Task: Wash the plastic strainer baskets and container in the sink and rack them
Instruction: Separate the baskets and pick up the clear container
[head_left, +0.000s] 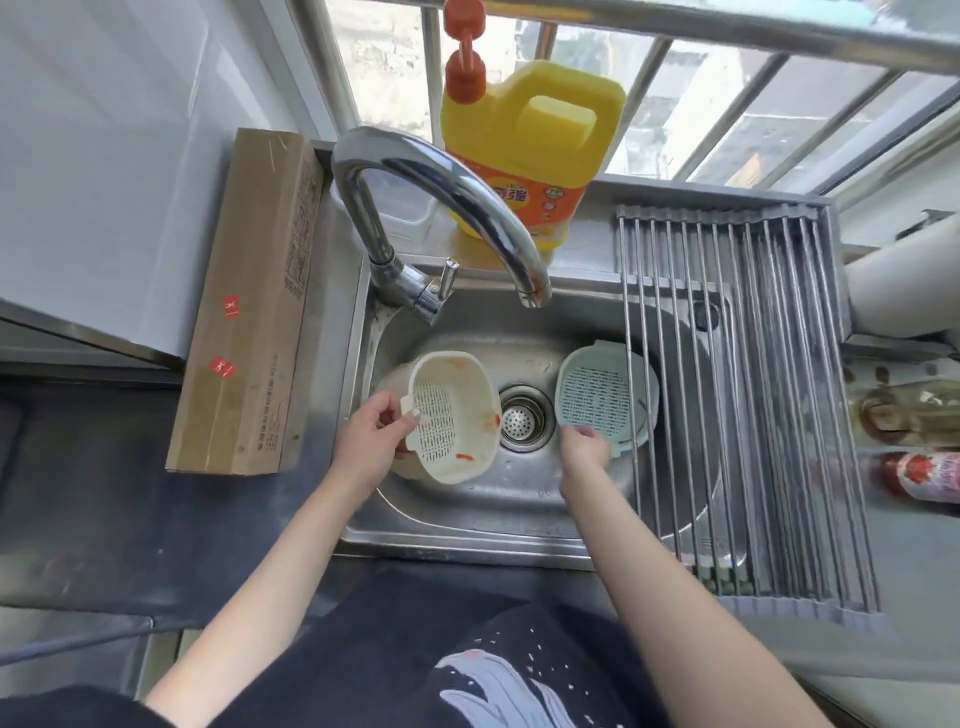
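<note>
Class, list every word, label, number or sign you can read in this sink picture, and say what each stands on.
Nothing can be quoted for sure.
Yellow detergent jug: orange label, large characters blurred.
Cardboard box: black print along its edge, too small; two red stickers with white marks, unreadable.
Red-labelled bottle: blurred.

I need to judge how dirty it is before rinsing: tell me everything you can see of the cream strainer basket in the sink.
The cream strainer basket looks like plastic: rounded-rectangular, with smooth walls, a slotted perforated base and a small side tab handle. It is tilted, its opening facing the camera, at the left of the sink beside the drain. Orange-red food smears mark its inner walls and rim. The left hand grips its left rim at the handle. No water runs from the faucet.
</note>
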